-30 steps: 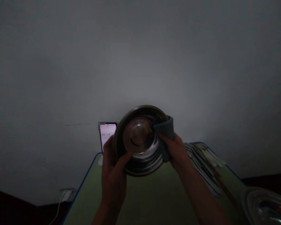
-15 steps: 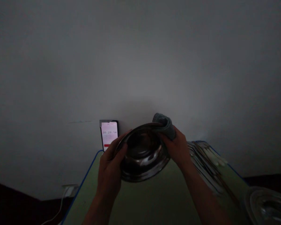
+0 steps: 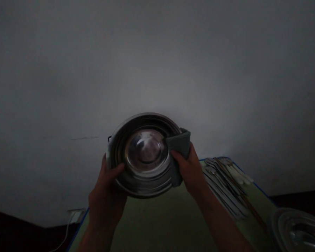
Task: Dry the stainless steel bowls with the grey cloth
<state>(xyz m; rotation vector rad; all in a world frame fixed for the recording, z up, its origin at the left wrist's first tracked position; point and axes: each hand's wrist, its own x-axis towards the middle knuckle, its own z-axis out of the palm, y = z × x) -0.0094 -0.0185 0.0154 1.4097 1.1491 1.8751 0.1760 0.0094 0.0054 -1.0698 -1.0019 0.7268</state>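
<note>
A shiny metal bowl (image 3: 147, 178) is held up above the table, tilted so that its inside faces me. My left hand (image 3: 107, 189) grips its left rim, thumb inside and fingers behind. On the right side, my right hand (image 3: 190, 168) is closed on a grey-green cloth (image 3: 180, 143) folded over the bowl's rim. The thumb presses the cloth against the inner wall, while the fingers behind are mostly hidden.
The green table (image 3: 157, 224) with blue edging stands against a grey wall (image 3: 157, 63). Several pieces of metal cutlery (image 3: 223, 189), some white-handled, lie at the right beside brown chopsticks (image 3: 252, 206). Another metal bowl (image 3: 286, 224) is at the lower right. A white plug (image 3: 76, 216) sits at left.
The bowl has tipped up to face me and shifted left, now covering nearly all of the phone. My right hand and the cloth have moved down along the rim.
</note>
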